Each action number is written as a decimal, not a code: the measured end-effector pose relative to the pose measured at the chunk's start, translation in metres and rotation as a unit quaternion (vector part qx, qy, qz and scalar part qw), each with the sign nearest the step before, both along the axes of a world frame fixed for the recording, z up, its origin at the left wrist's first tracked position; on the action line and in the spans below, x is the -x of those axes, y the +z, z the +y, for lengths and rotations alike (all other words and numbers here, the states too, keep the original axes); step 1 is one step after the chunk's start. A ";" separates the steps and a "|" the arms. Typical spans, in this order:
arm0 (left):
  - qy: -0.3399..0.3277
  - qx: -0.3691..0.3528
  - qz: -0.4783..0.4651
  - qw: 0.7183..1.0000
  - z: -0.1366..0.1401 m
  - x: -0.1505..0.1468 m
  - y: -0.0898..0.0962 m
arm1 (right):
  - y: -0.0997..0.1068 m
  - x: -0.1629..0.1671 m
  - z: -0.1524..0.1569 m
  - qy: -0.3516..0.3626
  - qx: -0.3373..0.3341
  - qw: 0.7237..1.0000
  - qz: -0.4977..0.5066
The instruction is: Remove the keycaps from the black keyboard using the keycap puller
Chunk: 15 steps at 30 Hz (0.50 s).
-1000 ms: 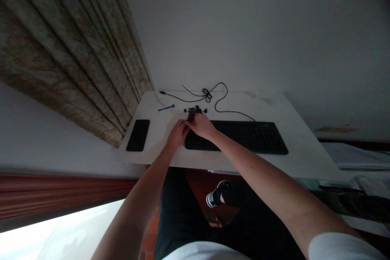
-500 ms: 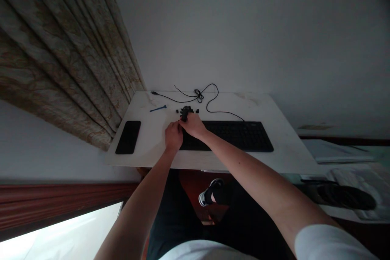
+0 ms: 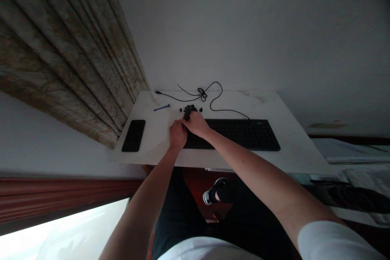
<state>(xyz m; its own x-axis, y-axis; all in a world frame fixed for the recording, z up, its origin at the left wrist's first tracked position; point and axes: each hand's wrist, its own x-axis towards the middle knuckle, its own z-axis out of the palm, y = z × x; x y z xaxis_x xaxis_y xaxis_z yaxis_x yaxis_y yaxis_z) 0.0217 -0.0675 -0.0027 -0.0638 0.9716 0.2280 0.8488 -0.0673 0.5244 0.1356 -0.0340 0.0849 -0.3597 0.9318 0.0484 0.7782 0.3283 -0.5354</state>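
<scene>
A black keyboard lies along the front of the white table, its left end partly hidden by my hands. My left hand is closed at that left end, fingers curled against it. Over the keyboard's back left corner, my right hand has its fingers pinched together, close to the left fingertips. What the right fingers hold is hidden. Just behind them sits a heap of small black pieces that look like keycaps. One loose black piece lies right of the heap, and others lie to its left.
A slim blue tool lies left of the heap. The phone rests near the left edge of the table. The keyboard's black cable loops along the back by the wall. A patterned curtain hangs on the left.
The whole view has shifted slightly, so the table appears a little farther right. Both hands stay at the keyboard's left end, with hardly any movement of their own.
</scene>
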 end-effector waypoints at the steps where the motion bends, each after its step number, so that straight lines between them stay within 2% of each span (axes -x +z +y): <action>1: -0.002 0.003 0.004 1.000 0.000 0.000 0.001 | 0.000 0.000 0.000 0.003 -0.002 1.000 0.000; 9: -0.013 -0.001 0.025 1.000 -0.003 -0.002 0.003 | -0.002 0.001 0.002 0.010 -0.011 1.000 -0.009; 15: -0.053 -0.054 -0.041 0.996 -0.002 0.000 -0.003 | -0.001 -0.001 0.005 0.007 -0.009 0.999 -0.034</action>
